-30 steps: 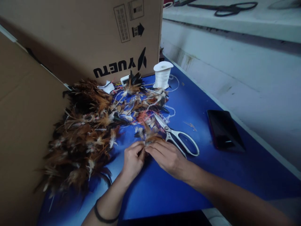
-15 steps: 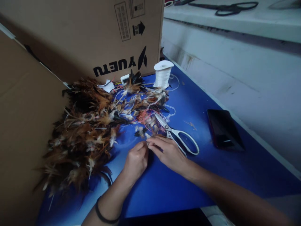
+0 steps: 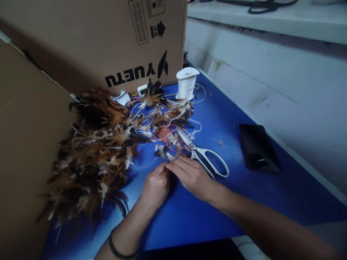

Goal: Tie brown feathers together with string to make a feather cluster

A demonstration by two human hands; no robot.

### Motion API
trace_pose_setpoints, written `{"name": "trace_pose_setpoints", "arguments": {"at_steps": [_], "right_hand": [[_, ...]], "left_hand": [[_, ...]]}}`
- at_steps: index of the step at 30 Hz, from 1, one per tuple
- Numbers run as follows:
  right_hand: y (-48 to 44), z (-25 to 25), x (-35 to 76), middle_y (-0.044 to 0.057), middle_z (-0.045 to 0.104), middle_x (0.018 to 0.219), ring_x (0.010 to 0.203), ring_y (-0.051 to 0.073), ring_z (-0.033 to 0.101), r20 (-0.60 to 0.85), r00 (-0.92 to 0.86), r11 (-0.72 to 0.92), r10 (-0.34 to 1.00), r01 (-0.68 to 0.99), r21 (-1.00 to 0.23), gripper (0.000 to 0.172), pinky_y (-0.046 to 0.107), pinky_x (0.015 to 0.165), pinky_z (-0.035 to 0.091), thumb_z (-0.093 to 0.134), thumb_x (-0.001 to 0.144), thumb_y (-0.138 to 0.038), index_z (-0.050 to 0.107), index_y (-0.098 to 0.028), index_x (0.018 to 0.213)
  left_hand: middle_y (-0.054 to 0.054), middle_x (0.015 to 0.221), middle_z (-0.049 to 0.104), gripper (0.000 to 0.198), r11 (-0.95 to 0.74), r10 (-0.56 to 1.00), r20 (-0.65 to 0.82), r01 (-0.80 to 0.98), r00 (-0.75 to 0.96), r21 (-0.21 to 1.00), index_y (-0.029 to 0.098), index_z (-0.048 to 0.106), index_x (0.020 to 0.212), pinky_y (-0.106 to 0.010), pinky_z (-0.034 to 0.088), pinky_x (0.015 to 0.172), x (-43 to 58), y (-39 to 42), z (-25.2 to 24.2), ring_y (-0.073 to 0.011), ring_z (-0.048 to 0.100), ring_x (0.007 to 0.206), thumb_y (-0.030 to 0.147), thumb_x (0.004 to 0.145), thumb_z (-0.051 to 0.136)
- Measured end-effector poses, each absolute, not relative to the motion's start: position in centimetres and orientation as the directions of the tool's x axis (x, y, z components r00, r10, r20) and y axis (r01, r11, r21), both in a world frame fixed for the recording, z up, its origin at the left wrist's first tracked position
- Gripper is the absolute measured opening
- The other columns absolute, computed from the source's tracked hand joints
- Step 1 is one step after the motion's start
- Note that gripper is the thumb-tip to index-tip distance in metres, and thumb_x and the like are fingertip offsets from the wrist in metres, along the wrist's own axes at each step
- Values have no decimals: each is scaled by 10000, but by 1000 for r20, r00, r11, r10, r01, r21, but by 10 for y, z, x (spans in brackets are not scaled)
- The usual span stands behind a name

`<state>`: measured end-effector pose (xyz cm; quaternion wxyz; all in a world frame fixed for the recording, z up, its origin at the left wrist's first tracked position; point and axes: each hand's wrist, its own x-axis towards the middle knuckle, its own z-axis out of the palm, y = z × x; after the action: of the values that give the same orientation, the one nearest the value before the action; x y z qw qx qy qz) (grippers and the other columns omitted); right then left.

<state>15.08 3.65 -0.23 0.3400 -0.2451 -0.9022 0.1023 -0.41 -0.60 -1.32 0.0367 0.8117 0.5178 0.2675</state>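
Both the left hand (image 3: 155, 186) and the right hand (image 3: 193, 178) are curled, fingers (image 3: 177, 168) drawn together and meeting at the tips above the blue table (image 3: 173, 224), anything pinched there hidden, while loose feathers (image 3: 161, 150) lie just beyond, scissors (image 3: 197, 150) beside the right hand, and a feather heap (image 3: 94, 162) leftward.

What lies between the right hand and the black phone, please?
In the head view, scissors' handles, then blue tabletop, lie between the right hand and phone.

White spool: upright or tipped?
Upright: the white spool stands on one end on the blue table, its other round flange facing up.
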Motion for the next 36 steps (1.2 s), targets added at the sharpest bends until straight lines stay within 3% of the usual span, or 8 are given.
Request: {"name": "trace_pose_setpoints", "arguments": {"at_steps": [7, 11, 19, 28, 36], "right_hand": [[44, -4, 150, 66, 663, 898, 820, 158, 630, 391, -528, 622, 754, 382, -684, 205, 292, 775, 521, 478, 870, -93, 638, -140, 988], [45, -4, 150, 41, 674, 903, 827, 153, 632, 298, -520, 534, 801, 395, -748, 182, 290, 799, 502, 517, 844, -94, 643, -164, 956], [49, -4, 156, 24, 658, 920, 853, 136, 612, 243, -568, 493, 786, 340, -801, 194, 274, 806, 474, 498, 859, -110, 633, -189, 972], [48, 1, 159, 31, 571, 818, 719, 119, 562, 261, -697, 654, 668, 381, -654, 215, 251, 667, 474, 404, 898, -83, 607, -155, 888], [46, -2, 156, 60, 545, 768, 708, 185, 527, 312, -790, 841, 528, 436, -319, 216, 313, 612, 464, 413, 854, -33, 574, -158, 783]], "left_hand": [[-108, 981, 656, 241, -478, 858, 398, 787, 324, 391, 118, 602, 999, -266, 558, 797, -8, -8, -24, -161, 644, 897, 49, 853, 424], [-97, 970, 655, 225, -508, 843, 423, 752, 332, 421, 127, 605, 994, -262, 541, 829, -7, -7, -22, -150, 637, 905, 67, 867, 429], [-71, 857, 655, 181, -471, 873, 397, 701, 284, 535, 138, 631, 867, -233, 528, 722, -4, -4, -14, -128, 631, 780, 103, 872, 454], [-58, 774, 644, 195, -462, 879, 385, 703, 281, 542, 141, 644, 847, -232, 523, 679, -3, -3, -15, -126, 624, 729, 114, 874, 452], [-63, 808, 656, 182, -464, 879, 388, 679, 276, 569, 144, 650, 834, -229, 521, 698, -4, -4, -16, -129, 628, 755, 84, 849, 478]]}}
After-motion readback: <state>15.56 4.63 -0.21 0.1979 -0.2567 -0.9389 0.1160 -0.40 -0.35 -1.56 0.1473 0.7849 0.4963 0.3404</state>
